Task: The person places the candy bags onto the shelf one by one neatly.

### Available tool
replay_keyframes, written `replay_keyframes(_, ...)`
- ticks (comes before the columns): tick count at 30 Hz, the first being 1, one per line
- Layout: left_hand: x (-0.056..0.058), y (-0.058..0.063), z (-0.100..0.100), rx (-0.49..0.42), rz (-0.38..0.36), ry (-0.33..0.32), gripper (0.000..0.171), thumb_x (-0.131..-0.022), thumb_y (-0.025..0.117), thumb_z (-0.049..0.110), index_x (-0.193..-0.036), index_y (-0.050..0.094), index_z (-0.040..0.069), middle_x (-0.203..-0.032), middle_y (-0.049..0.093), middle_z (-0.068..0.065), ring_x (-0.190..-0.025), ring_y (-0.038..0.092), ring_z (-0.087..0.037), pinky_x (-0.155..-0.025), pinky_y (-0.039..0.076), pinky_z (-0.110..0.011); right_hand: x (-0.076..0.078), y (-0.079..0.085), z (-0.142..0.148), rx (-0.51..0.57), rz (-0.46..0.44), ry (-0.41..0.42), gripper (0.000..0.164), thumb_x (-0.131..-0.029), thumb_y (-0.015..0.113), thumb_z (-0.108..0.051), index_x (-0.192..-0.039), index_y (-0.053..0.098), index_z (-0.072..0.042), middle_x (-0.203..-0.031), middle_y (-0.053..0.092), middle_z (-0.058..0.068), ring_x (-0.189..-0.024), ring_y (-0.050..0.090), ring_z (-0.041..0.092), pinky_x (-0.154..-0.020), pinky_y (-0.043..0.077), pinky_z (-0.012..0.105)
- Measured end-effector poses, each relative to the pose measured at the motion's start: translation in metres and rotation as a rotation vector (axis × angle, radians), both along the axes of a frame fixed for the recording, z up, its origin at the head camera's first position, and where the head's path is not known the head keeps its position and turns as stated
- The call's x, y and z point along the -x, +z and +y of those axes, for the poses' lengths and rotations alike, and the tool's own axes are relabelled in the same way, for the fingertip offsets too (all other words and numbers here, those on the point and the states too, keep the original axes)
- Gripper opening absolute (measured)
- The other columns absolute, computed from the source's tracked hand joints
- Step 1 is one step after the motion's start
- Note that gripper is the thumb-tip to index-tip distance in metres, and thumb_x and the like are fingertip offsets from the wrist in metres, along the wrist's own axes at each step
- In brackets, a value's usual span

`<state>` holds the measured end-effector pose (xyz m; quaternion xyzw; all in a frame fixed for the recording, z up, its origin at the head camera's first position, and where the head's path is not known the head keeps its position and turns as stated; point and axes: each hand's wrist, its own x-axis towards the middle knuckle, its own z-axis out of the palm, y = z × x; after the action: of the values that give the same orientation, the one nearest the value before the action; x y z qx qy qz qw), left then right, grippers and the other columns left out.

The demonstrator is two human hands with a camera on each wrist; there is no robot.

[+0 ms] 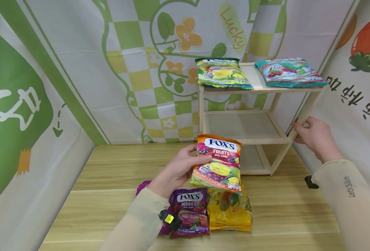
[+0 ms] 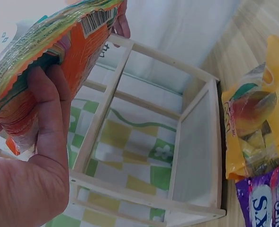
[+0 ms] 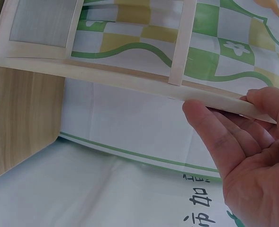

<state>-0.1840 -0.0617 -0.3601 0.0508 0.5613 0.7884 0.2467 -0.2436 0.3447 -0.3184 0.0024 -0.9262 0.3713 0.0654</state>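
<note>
the wooden rack (image 1: 250,77) stands at the back of the table (image 1: 109,181), its right side near the cloth wall (image 1: 338,115), and there is a gap between its shelves. table top stretches left of the candy bags to the edge.

my left hand (image 1: 178,167) grasps the orange bag (image 1: 219,165) in the air before the rack, thumb across the front, fingers bent behind. my right hand (image 1: 318,137) pinches the rack's right post between thumb and fingers.

from my head i see the green bag (image 1: 224,73) and the teal bag (image 1: 291,73) lying on the top shelf; the purple bag (image 1: 190,212) and the yellow bag (image 1: 230,212) lie on the table. only the left wrist view shows the orange bag's barcode (image 2: 99,22).
</note>
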Motion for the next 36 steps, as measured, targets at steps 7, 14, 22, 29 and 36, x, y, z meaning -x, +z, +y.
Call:
replay_keyframes(7, 0.004, -0.002, 0.01, -0.016, -0.012, 0.014, 0.059, -0.092, 0.076, 0.014, -0.142, 0.047, 0.005, -0.117, 0.07, -0.018, -0.089, 0.075, -0.024, -0.082, 0.063, -0.039, 0.0, 0.001, 0.0, 0.012, -0.006, 0.008, 0.048, -0.109, 0.044, -0.033, -0.122, 0.05, 0.013, -0.127, 0.054, 0.043, -0.071, 0.071, 0.001, -0.065, 0.062, 0.022)
replay_keyframes(14, 0.009, -0.004, 0.021, 0.006, -0.05, 0.05, 0.063, -0.09, 0.08, 0.018, -0.143, 0.049, 0.005, -0.118, 0.07, -0.017, -0.091, 0.074, -0.023, -0.083, 0.063, -0.038, -0.001, 0.002, 0.0, 0.0, -0.011, 0.013, 0.049, -0.109, 0.043, -0.033, -0.125, 0.05, 0.013, -0.128, 0.054, 0.043, -0.073, 0.073, 0.005, -0.069, 0.064, 0.029)
replay_keyframes(22, 0.015, -0.003, 0.027, -0.019, -0.097, 0.088, 0.062, -0.089, 0.082, 0.02, -0.141, 0.051, 0.006, -0.121, 0.07, -0.018, -0.094, 0.075, -0.024, -0.086, 0.062, -0.039, -0.001, 0.002, 0.0, 0.006, -0.003, 0.008, 0.046, -0.109, 0.043, -0.033, -0.119, 0.051, 0.011, -0.127, 0.056, 0.043, -0.07, 0.072, 0.001, -0.065, 0.062, 0.022)
replay_keyframes(29, 0.021, -0.005, 0.033, -0.048, -0.086, 0.074, 0.058, -0.091, 0.079, 0.021, -0.14, 0.053, 0.007, -0.123, 0.069, -0.017, -0.097, 0.074, -0.025, -0.087, 0.062, -0.039, -0.002, 0.001, 0.001, 0.026, -0.003, 0.009, 0.045, -0.108, 0.044, -0.033, -0.118, 0.051, 0.011, -0.127, 0.056, 0.042, -0.073, 0.075, 0.009, -0.066, 0.063, 0.025)
replay_keyframes(36, 0.026, -0.009, 0.036, -0.058, -0.115, 0.133, 0.052, -0.094, 0.077, 0.022, -0.138, 0.056, 0.004, -0.122, 0.069, -0.017, -0.096, 0.074, -0.023, -0.086, 0.062, -0.037, -0.001, 0.0, 0.001, 0.043, -0.004, 0.01, 0.047, -0.108, 0.044, -0.033, -0.123, 0.051, 0.012, -0.129, 0.055, 0.042, -0.074, 0.075, 0.008, -0.065, 0.062, 0.023)
